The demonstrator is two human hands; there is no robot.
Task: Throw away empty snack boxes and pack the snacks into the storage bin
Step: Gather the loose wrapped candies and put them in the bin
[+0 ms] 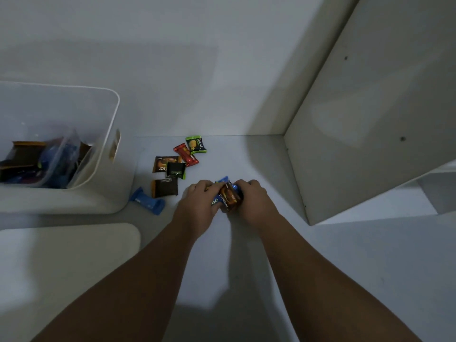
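Observation:
My left hand [199, 203] and my right hand [251, 201] both grip a small bundle of snack packets [228, 195], brown and blue, held between them just above the white shelf floor. Loose packets lie to the left: a green one [196, 144], a red one [186, 154], a brown one [164, 164], a black one [175, 170], a dark brown one [164, 187] and a blue one [148, 200]. The white storage bin [108, 134] stands at the left with several snacks inside.
A white lid or board [69, 250] lies in front of the bin at lower left. The cabinet's side wall [370, 119] rises at the right and its back wall [197, 70] stands behind the packets.

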